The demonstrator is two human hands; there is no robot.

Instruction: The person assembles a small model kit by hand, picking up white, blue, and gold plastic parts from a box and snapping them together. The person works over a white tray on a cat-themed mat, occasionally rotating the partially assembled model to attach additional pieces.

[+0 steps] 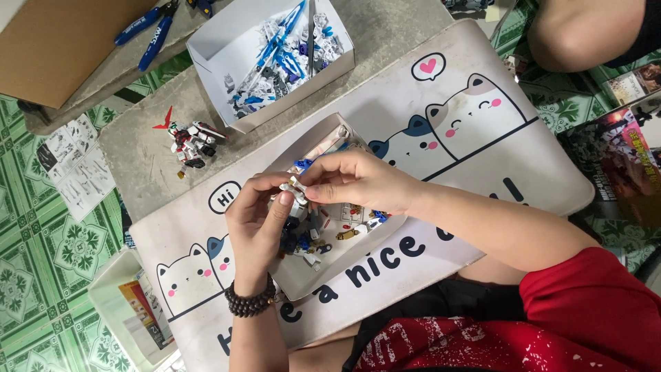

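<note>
Fingers of both the left hand [258, 220] and right hand [354, 180] pinch a small white model part [295, 193], seemingly half-seated, so one slip drops it among loose pieces in the near tray [303, 279].

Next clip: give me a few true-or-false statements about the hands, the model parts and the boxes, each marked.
1. Both hands, left hand and right hand, pinch a small white part. True.
2. The hands work over an open box of loose pieces. True.
3. The finished robot figure stands inside that box. False: it lies on the grey surface beside the mat.
4. The blue cutters are in the right hand. False: they lie apart, top left.
</note>
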